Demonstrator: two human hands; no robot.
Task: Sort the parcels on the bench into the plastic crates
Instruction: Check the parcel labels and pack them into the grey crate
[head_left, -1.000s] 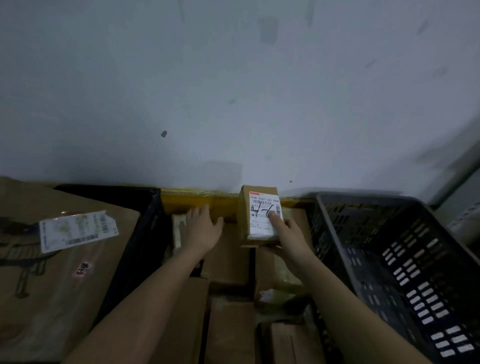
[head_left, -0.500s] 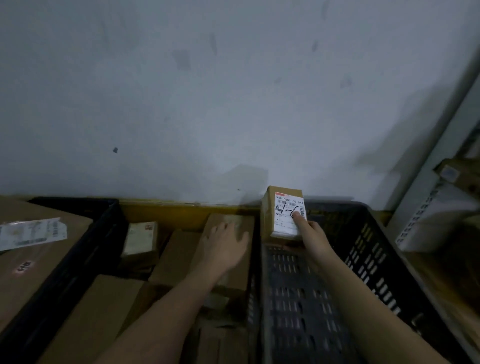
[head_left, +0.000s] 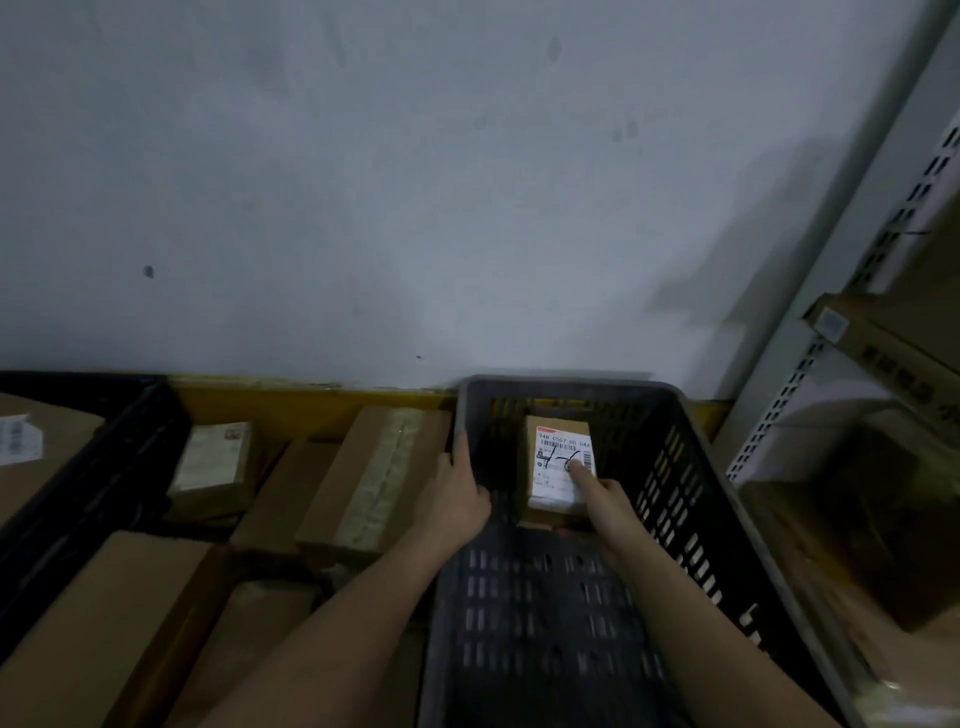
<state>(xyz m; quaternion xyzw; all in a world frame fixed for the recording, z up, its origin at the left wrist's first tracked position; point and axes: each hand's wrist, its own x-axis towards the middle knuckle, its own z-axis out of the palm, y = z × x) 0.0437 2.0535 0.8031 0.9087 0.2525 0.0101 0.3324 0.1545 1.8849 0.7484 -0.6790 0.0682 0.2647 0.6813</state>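
Hands: R (head_left: 602, 501) grips parcel (head_left: 561, 467) in crate (head_left: 727, 499), L (head_left: 457, 493) on rim

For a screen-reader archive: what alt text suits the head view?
The right hand holds a small labelled cardboard parcel inside a dark plastic crate, while the left hand grips the crate's left rim. More cardboard parcels lie on the bench to the left.
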